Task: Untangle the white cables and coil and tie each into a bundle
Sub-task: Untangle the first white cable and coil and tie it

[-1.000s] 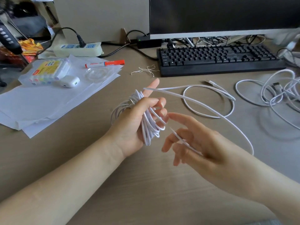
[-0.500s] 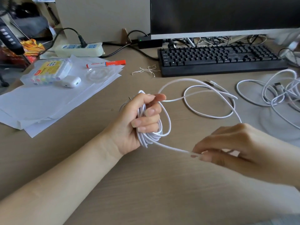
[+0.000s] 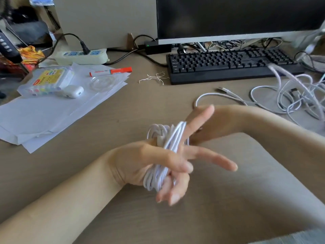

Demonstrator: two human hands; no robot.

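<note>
My left hand (image 3: 158, 161) carries the coil of white cable (image 3: 163, 155) above the middle of the counter (image 3: 123, 120), nearer its front edge. The turns run round my palm and between my fingers (image 3: 216, 160), which are mostly stretched out, so the coil hangs on them more than I squeeze it. My right hand (image 3: 207, 124) crosses behind the coil, index finger up; the rest of it is hidden, so I cannot tell whether it pinches the running end.

The cable looks light, soft and smooth-skinned, and I expect it to spring loose if I slacken. The best hold is across the waist of the coil, pinching all turns together, not a single strand.

The free tail with its plug (image 3: 223, 89) lies beyond my hands, and the tangled cables (image 3: 295, 97) sit by the right edge, just in front of the keyboard (image 3: 228, 62). Twist ties (image 3: 154, 78) lie near the back, left of the keyboard. Papers (image 3: 52, 117) fill the left side; the bare counter in front of me gives room to wind.
</note>
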